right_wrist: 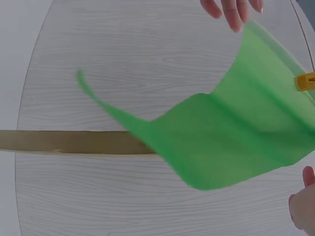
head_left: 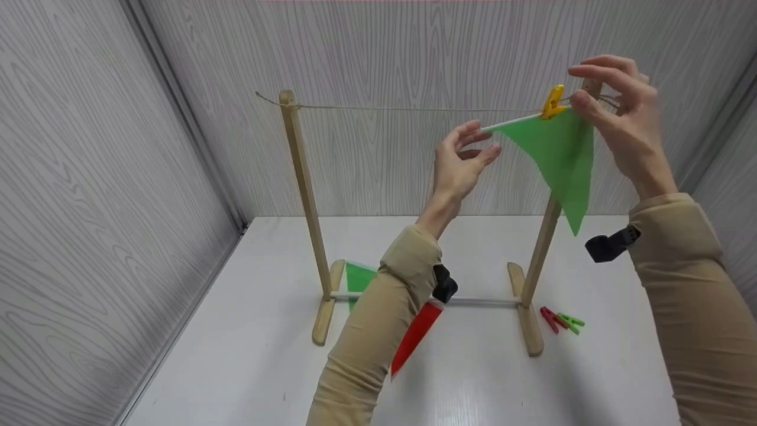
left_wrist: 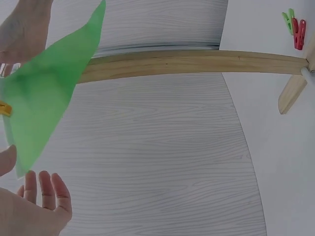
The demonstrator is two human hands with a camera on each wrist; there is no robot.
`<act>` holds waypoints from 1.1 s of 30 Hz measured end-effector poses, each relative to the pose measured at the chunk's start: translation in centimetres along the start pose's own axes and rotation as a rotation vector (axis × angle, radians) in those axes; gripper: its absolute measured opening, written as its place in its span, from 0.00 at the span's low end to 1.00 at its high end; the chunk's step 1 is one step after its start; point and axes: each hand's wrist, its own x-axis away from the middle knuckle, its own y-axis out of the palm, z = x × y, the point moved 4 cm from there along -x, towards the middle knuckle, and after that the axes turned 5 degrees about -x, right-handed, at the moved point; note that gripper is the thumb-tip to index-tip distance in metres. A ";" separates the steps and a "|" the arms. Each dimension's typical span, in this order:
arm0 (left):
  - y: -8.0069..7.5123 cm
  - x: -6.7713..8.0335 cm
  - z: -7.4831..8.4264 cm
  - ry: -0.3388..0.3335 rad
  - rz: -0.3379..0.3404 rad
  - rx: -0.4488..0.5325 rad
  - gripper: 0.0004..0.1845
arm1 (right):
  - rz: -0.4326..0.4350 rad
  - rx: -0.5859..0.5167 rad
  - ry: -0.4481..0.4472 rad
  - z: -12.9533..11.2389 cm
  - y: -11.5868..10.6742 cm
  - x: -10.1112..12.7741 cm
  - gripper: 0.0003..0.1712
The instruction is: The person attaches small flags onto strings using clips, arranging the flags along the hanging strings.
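A green triangular flag (head_left: 562, 148) hangs at the right end of a string (head_left: 414, 109), with a yellow clothespin (head_left: 554, 102) on its white top edge. That edge slants down to the left. My left hand (head_left: 461, 160) is at the flag's lower left corner, fingertips at the edge and thumb apart from them. In the left wrist view its fingers (left_wrist: 47, 189) look loosely bent. My right hand (head_left: 627, 112) is beside the flag's right top corner, near the post top. A gap shows between its thumb and index finger. The right wrist view shows the flag's cloth (right_wrist: 221, 142) curling.
Two wooden posts (head_left: 307, 195) on feet carry the string, joined low down by a white rod (head_left: 485, 302). On the white table (head_left: 266, 367) lie another green flag (head_left: 359, 276), a red flag (head_left: 417, 334), a red clothespin (head_left: 550, 319) and a green clothespin (head_left: 572, 323).
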 end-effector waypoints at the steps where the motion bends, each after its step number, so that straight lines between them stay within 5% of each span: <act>1: 0.1 -0.1 0.2 0.005 0.005 -0.006 0.25 | -0.026 0.049 -0.013 -0.2 0.0 -0.1 0.22; 11: 0.1 -0.2 1.0 0.036 0.055 -0.017 0.11 | -0.156 0.097 0.030 -1.0 0.3 -0.7 0.16; 19: 0.3 -0.3 1.3 0.057 0.046 0.012 0.12 | -0.085 0.020 0.058 -0.8 0.7 -1.2 0.05; 25: 0.4 -0.4 1.9 0.074 0.053 0.020 0.12 | -0.020 -0.086 0.049 -0.6 1.1 -1.6 0.08; 33: 0.5 -0.4 2.3 0.088 0.067 0.013 0.13 | -0.033 0.023 0.091 -0.2 0.9 -1.5 0.07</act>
